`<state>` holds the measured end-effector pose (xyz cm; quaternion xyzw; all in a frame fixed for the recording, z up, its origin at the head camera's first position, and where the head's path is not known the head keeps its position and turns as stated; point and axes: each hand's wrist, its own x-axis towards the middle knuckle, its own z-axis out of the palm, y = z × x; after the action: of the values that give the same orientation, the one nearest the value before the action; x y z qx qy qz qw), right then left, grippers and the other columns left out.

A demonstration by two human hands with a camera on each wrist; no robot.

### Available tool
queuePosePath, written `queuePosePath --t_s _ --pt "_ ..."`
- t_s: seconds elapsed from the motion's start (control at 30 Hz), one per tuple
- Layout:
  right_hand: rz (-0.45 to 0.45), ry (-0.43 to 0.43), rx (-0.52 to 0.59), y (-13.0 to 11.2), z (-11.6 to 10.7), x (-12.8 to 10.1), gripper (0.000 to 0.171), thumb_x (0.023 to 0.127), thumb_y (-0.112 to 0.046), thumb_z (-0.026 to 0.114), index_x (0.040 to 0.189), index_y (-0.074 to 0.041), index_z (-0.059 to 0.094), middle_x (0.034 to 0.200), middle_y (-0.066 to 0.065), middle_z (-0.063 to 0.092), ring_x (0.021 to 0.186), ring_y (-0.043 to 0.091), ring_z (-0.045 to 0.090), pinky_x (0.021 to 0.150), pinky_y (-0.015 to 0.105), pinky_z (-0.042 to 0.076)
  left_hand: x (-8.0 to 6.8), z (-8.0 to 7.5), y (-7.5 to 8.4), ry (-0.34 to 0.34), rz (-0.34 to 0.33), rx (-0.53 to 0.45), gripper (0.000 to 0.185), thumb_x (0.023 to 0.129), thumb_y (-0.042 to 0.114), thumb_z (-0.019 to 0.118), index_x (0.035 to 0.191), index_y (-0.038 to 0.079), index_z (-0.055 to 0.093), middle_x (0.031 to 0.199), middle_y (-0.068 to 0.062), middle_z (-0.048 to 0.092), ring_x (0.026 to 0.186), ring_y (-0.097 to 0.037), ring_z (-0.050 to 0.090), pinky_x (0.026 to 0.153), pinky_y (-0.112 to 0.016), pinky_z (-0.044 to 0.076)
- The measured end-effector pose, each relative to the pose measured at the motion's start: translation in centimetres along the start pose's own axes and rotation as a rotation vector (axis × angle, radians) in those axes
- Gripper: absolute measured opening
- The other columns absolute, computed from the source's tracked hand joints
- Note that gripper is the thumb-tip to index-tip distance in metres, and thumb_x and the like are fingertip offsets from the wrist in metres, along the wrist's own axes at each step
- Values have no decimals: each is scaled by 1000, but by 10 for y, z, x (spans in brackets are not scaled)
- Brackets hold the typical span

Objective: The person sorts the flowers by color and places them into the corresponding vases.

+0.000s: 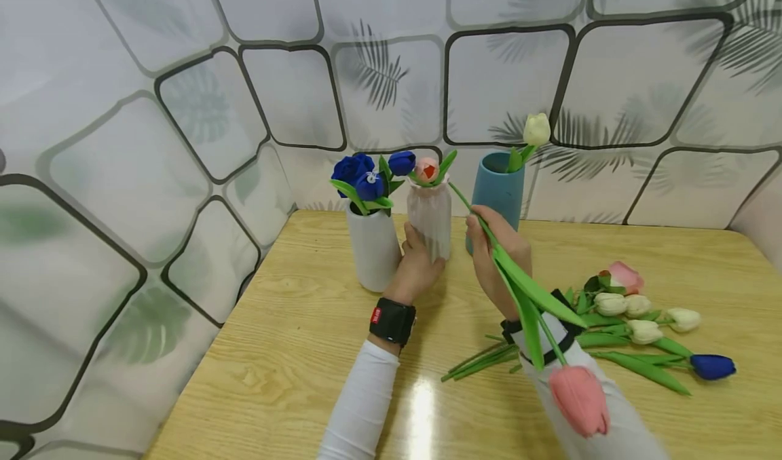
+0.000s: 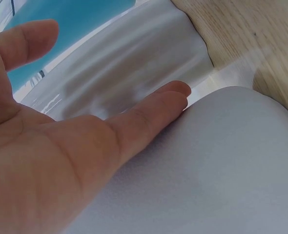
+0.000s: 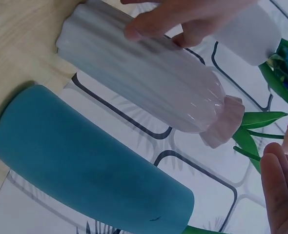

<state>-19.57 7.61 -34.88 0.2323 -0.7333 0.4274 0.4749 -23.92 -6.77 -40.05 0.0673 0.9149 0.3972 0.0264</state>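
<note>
**A:** Three vases in a row on the wooden table (image 1: 293, 351), going left to right. First the white vase (image 1: 373, 250) with blue tulips (image 1: 366, 175) in it, at about 11 o'clock from the left hand (image 1: 418, 266).

**B:** And the left hand is on the middle one, right?

**A:** Yep. It rests against the ribbed pink vase (image 1: 431, 219), fingers pretty much straight and relaxed along the side, thumb spread away. The left wrist view shows the fingers (image 2: 149, 114) lying flat in the gap where the pink vase and the white vase sit just beside each other. That pink vase already has one pink tulip bud (image 1: 426, 169) in it.

**B:** What's the right hand doing?

**A:** The right hand (image 1: 497, 260) pinches a pink tulip stem (image 1: 519, 280) between thumb and fingers. The stem's bare end points to 11 o'clock, up near the mouth of the pink vase, and the pink bloom (image 1: 579, 399) hangs down at 5 o'clock over the sleeve. Can't tell if the stem tip is actually inside the mouth.

**B:** Third vase?

**A:** Teal vase (image 1: 499, 188) right behind the right hand, one cream tulip (image 1: 536, 129) in it.

**B:** Anything further right?

**A:** A loose pile of tulips (image 1: 635, 317) lying on the table at 3 o'clock from the right wrist: cream ones, a pink one, a blue one.
</note>
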Motion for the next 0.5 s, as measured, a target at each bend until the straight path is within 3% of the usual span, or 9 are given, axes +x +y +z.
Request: queuePosePath --t_s 0.17,0.5 --pt "51 -105 32 10 7 20 19 97 0 61 112 9 66 87 19 69 69 25 70 60 29 53 0 0 -1 -1 -1 3 94 99 15 58 149 -13 -16 145 -46 23 112 -51 57 89 -49 53" --pt "167 -316 22 15 22 52 19 101 -5 55 109 11 63 80 21 68 67 30 68 60 40 57 1 0 -2 -13 9 9 95 99 18 57 149 -12 -18 145 -46 23 111 -49 58 88 -47 54"
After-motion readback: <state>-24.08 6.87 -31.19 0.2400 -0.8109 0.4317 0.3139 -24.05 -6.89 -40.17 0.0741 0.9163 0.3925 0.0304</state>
